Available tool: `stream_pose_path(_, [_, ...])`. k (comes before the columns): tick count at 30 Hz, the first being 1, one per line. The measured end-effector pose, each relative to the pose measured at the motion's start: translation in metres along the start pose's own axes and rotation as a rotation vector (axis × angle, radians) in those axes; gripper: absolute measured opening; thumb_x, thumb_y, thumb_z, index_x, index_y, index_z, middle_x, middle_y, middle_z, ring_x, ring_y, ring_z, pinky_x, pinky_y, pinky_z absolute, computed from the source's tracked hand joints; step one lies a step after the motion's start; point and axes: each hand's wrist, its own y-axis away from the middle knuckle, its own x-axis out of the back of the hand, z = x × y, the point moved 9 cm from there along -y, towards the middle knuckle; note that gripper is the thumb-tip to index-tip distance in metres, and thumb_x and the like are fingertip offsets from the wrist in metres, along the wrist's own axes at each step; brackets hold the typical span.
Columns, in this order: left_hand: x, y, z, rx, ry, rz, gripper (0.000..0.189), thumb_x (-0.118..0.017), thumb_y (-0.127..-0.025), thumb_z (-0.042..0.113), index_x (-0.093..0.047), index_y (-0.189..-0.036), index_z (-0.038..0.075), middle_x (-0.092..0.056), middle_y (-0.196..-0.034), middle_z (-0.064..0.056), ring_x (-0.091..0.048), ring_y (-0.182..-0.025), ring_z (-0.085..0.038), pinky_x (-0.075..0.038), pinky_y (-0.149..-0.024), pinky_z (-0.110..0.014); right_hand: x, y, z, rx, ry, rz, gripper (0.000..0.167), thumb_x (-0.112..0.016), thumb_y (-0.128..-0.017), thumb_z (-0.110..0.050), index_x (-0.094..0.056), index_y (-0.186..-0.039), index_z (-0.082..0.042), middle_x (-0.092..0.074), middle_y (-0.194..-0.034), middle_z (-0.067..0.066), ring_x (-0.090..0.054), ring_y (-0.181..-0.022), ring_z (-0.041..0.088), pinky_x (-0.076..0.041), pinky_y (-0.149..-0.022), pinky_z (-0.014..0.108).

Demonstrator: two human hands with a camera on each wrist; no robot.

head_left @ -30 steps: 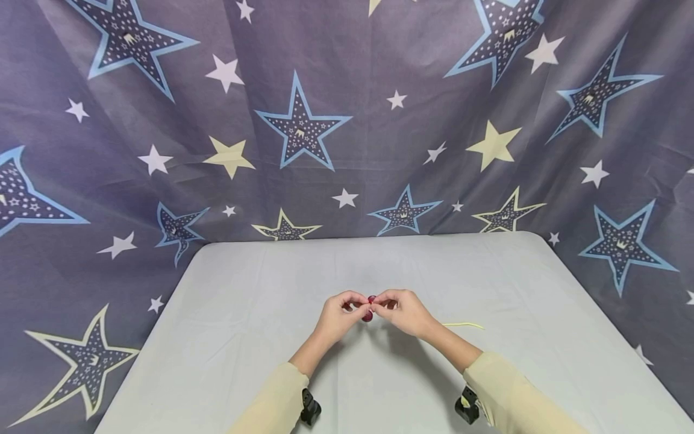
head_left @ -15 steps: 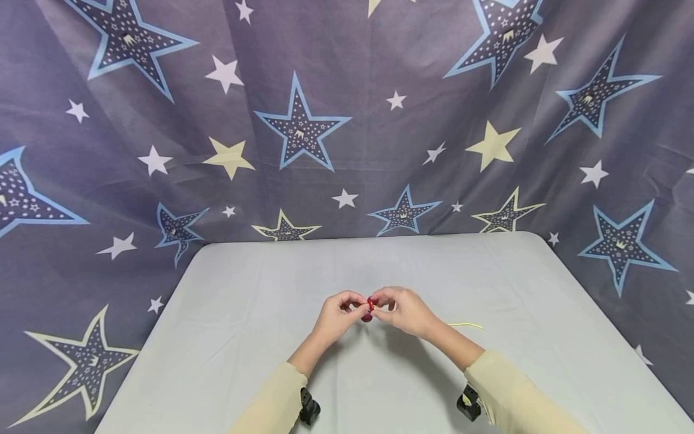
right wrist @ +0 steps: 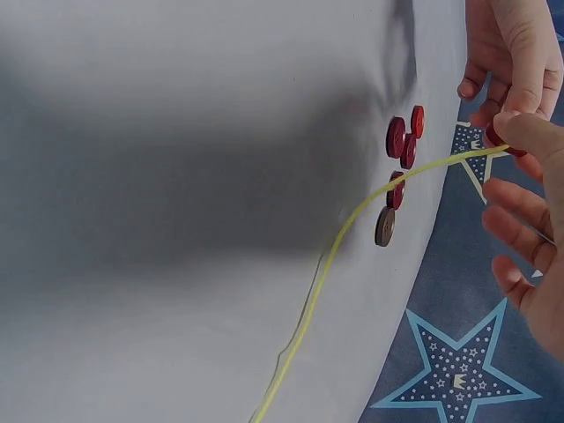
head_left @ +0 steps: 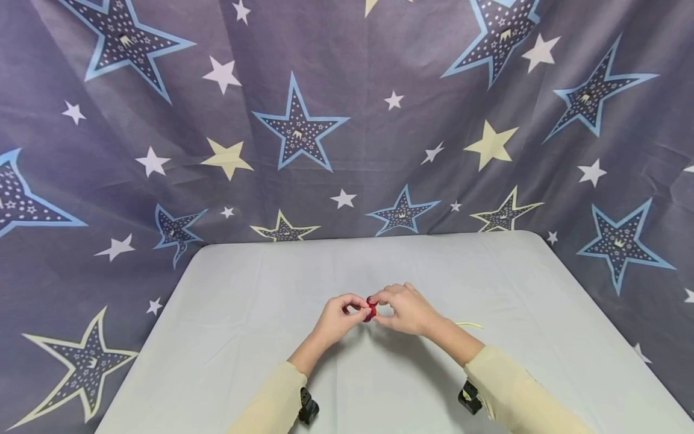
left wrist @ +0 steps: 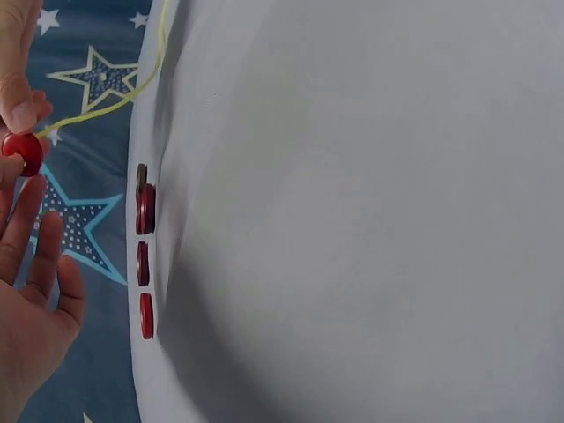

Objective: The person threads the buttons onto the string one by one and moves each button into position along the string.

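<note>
Between my hands is a small round red button (head_left: 372, 310), with a yellow cord (left wrist: 106, 108) running from it in both wrist views. My left hand (head_left: 336, 317) pinches the button between thumb and fingertip. From the other side, my right hand (head_left: 406, 309) has its forefinger and thumb parted around the button, fingertips at its edge. In the right wrist view the right thumb covers much of the button (right wrist: 495, 134). Beneath the hands, several dark red, red and brownish buttons (right wrist: 397, 137) lie on the table, mostly hidden in the head view.
A grey-white cloth covers the table (head_left: 260, 349). The cord's far end (head_left: 470, 325) shows to the right of my right wrist. Behind and beside the table hangs a dark curtain (head_left: 325, 48) with stars.
My right forefinger and thumb have spread wider apart, and the hand has shifted slightly. More of the red button shows between the hands. The left hand stays nearly still.
</note>
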Motion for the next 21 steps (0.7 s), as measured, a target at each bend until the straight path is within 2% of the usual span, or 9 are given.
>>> stream_pose_path(6, [-0.003, -0.004, -0.009, 0.000, 0.021, -0.056, 0.009, -0.071, -0.083, 0.018, -0.069, -0.084, 0.009, -0.071, -0.086, -0.006, -0.057, -0.079, -0.006, -0.042, -0.064, -0.019, -0.002, 0.001, 0.005, -0.013, -0.016, -0.020, 0.027, -0.072, -0.079, -0.030, -0.069, -0.102, -0.017, -0.069, -0.098, -0.005, -0.060, -0.087, 0.013, -0.038, -0.074, 0.028])
stream_pose_path(13, [-0.004, -0.004, -0.011, -0.001, 0.014, -0.106, 0.007, -0.071, -0.083, 0.019, -0.069, -0.084, 0.012, -0.070, -0.084, -0.004, -0.058, -0.077, -0.003, -0.045, -0.063, -0.019, -0.003, 0.005, 0.011, -0.029, -0.052, -0.036, 0.025, -0.072, -0.080, -0.030, -0.068, -0.101, -0.017, -0.067, -0.089, 0.000, -0.058, -0.082, 0.017, -0.042, -0.075, 0.031])
stream_pose_path(21, [-0.004, -0.002, -0.011, -0.018, 0.012, -0.124, 0.007, -0.070, -0.084, 0.017, -0.068, -0.083, 0.010, -0.069, -0.081, -0.005, -0.058, -0.075, -0.002, -0.046, -0.067, -0.022, -0.006, 0.010, 0.018, -0.016, -0.090, -0.039, 0.020, -0.073, -0.079, -0.026, -0.067, -0.097, -0.018, -0.065, -0.083, 0.001, -0.059, -0.079, 0.018, -0.044, -0.074, 0.033])
